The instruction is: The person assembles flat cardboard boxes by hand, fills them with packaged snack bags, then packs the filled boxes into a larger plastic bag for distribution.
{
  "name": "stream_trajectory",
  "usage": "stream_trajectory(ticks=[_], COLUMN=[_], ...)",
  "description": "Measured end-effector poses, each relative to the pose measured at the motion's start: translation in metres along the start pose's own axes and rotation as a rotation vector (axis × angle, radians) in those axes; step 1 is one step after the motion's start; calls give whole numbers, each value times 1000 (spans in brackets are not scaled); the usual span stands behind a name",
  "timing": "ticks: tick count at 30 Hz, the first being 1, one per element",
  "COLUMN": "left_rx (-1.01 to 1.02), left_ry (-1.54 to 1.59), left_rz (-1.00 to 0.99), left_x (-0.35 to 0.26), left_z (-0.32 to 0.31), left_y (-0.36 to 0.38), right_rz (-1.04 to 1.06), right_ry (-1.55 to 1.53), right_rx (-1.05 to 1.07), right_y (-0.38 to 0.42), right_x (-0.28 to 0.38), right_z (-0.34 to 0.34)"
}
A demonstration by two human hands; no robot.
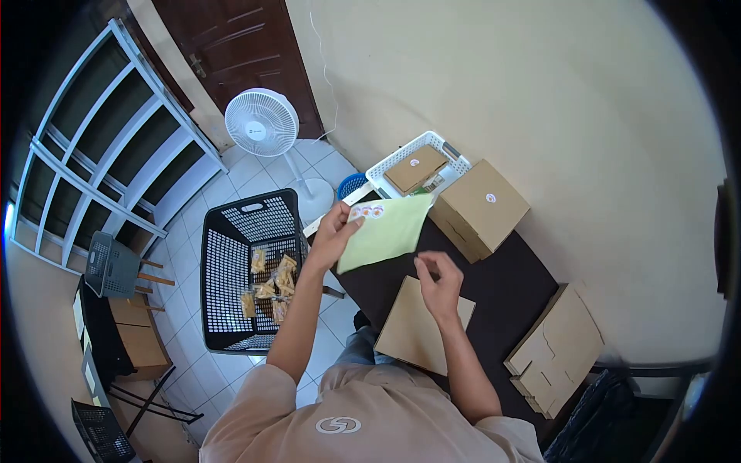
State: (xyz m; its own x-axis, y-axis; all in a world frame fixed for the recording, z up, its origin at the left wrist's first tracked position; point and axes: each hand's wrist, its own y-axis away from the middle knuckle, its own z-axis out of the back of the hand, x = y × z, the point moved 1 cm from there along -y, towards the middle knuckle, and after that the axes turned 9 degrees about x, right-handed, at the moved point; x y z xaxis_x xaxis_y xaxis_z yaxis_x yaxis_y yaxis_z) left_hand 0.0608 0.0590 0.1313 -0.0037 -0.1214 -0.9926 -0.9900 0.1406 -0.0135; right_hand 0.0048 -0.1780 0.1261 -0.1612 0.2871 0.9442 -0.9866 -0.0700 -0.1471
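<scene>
My left hand grips a pale green sticker sheet by its left edge, tilted up above the dark table. A few round stickers sit in a row along its upper left edge, close to my left thumb. My right hand hovers just off the sheet's lower right corner, its fingers curled in and thumb near the index finger. Whatever those fingertips hold, if anything, is too small to make out. Beneath this hand lies a flat brown cardboard box on the table's front part.
A closed box with a round sticker stands behind. Beside it, a white basket holds another stickered box. Flattened cardboard is stacked at right. A black crate with snack packets stands left, near a fan.
</scene>
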Motion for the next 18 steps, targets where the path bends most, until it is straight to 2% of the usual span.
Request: stream_trajectory(ticks=[2, 5, 8, 14, 18], left_rx=[56, 108, 185, 192, 285], left_ry=[44, 48, 73, -69, -180], left_rz=[-56, -82, -125, -103, -114], left_x=[-25, -45, -65, -76, -86], left_z=[-24, -47, -63, -70, -72], left_y=[16, 32, 44, 48, 54], right_rz=[286, 395, 486, 447, 436], right_ry=[18, 14, 110, 103, 89], right_rx=[-5, 2, 51, 164, 230], right_y=[-16, -26, -29, -12, -3], right_x=[45, 91, 97, 99, 99], right_z=[6, 14, 16, 26, 31])
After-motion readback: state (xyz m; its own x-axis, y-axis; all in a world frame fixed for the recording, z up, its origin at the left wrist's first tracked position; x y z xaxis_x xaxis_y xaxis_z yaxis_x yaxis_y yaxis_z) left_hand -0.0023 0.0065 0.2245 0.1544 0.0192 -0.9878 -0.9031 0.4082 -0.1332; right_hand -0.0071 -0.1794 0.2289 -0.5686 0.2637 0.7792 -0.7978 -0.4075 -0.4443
